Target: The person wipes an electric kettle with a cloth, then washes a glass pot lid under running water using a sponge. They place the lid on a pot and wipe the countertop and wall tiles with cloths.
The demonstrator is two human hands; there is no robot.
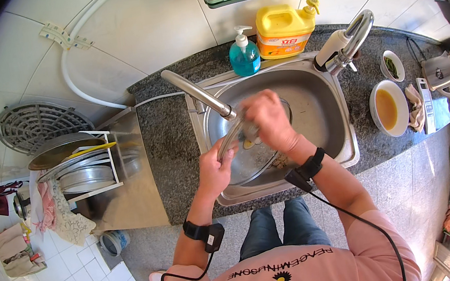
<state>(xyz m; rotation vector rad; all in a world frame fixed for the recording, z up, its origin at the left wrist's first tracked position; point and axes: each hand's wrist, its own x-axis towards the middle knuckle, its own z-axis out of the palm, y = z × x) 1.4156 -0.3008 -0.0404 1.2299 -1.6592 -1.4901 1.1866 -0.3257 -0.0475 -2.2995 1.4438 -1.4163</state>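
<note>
My left hand (214,167) grips the rim of a shallow, round, greyish dish or lid (229,136), tilted nearly edge-on above the sink. Against its inner side is my right hand (269,121), blurred; whether something is in its fingers cannot be made out. Both hands are below the tip of a straight metal spout (201,95). Beneath them, a wide round vessel or lid with a thin shiny rim (262,170) rests in the stainless steel sink (319,126). Small brownish scraps (279,161) lie at the bottom, partly hidden by my right forearm.
Behind the sink stand a blue pump bottle (244,57) and a yellow detergent jug (283,31). A curved faucet (343,44) rises at the right. Farther right are a bowl of orange-yellow liquid (386,110), a small bowl of greens (391,66) and a cloth (414,107). Left is a pan rack (112,157).
</note>
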